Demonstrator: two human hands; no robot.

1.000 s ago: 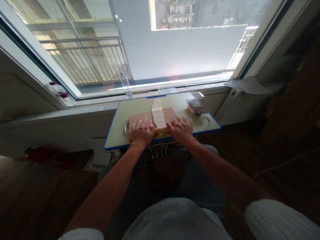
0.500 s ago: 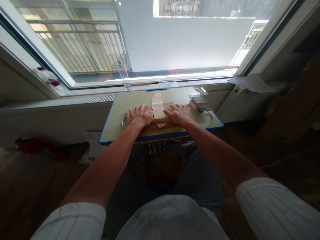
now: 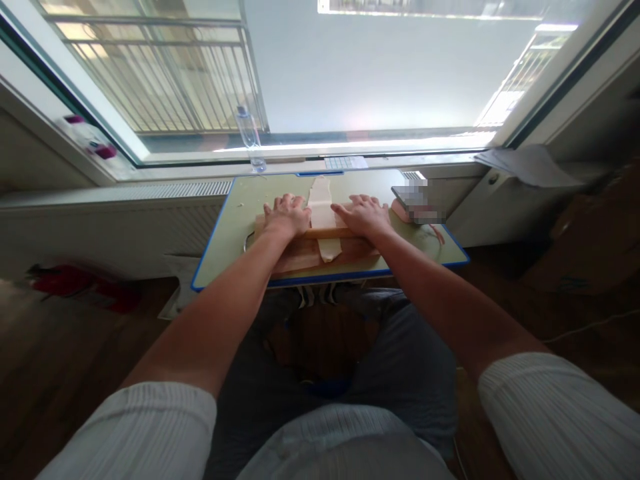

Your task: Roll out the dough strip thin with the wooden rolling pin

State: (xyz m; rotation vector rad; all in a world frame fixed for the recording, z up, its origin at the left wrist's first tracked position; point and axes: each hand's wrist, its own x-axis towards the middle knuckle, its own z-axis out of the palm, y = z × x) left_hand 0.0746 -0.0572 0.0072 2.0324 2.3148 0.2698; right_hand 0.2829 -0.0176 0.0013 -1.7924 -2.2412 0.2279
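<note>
A wooden rolling pin (image 3: 327, 233) lies crosswise over a long strip of pale dough (image 3: 321, 203). The dough's near end shows on my side of the pin, and its far end runs past the wooden cutting board (image 3: 300, 257). My left hand (image 3: 287, 215) rests palm down on the pin's left part, fingers stretched forward and apart. On the right part lies my right hand (image 3: 364, 215), also palm down, with fingers spread and the thumb pointing toward the dough. Both ends of the pin are hidden under my hands.
The small table (image 3: 235, 230) has a blue rim. At its right is a partly blurred object (image 3: 417, 200). A clear bottle (image 3: 251, 140) stands on the windowsill, with a white keypad-like item (image 3: 346, 163) nearby. Papers (image 3: 525, 167) lie at right; a red object (image 3: 85, 283) is on the floor.
The rolling pin and both hands have moved forward, away from me, so more of the dough's near end shows. The camera view has shifted slightly.
</note>
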